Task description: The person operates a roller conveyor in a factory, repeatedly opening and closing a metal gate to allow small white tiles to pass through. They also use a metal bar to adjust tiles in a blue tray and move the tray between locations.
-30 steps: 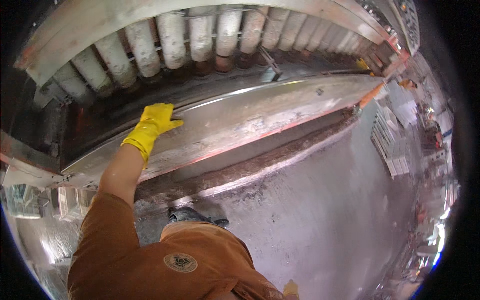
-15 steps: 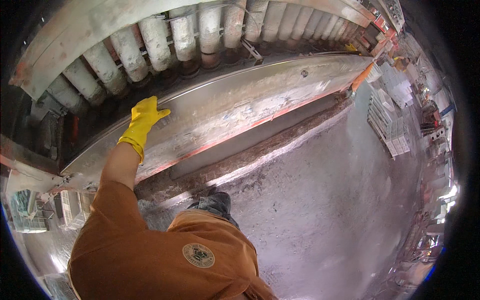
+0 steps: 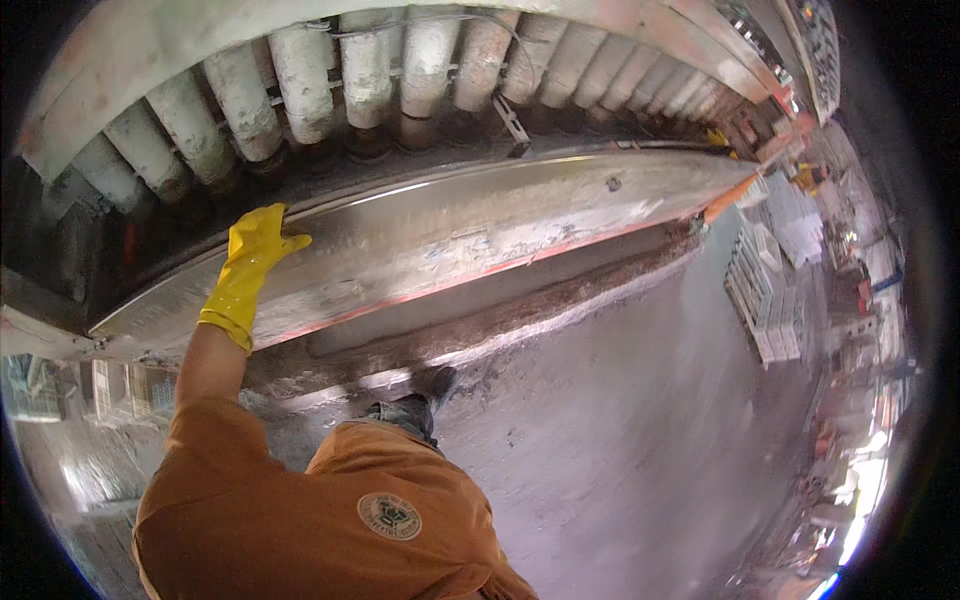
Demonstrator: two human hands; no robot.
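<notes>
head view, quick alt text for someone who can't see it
A yellow-gloved left hand rests on the top edge of a long metal panel, with a row of pale cylinders beyond; grey floor lies lower right.

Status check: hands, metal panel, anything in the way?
Yellow-gloved left hand over top edge of long grey metal panel; right hand out of view. Row of whitish, stained cylinders beyond panel; nothing visibly blocking the hand.

A bright yellow rubber glove [image 3: 243, 275] covers the left hand [image 3: 262, 238], its loose cuff [image 3: 228, 322] ending just below the grip. Farther down from the grip I see a rust-brown, short-sleeved shirt [image 3: 280, 525] bearing a round, pale-and-dark emblem [image 3: 390, 516], then dark trousers [image 3: 405, 416] and a dark shoe [image 3: 441, 384].
</notes>
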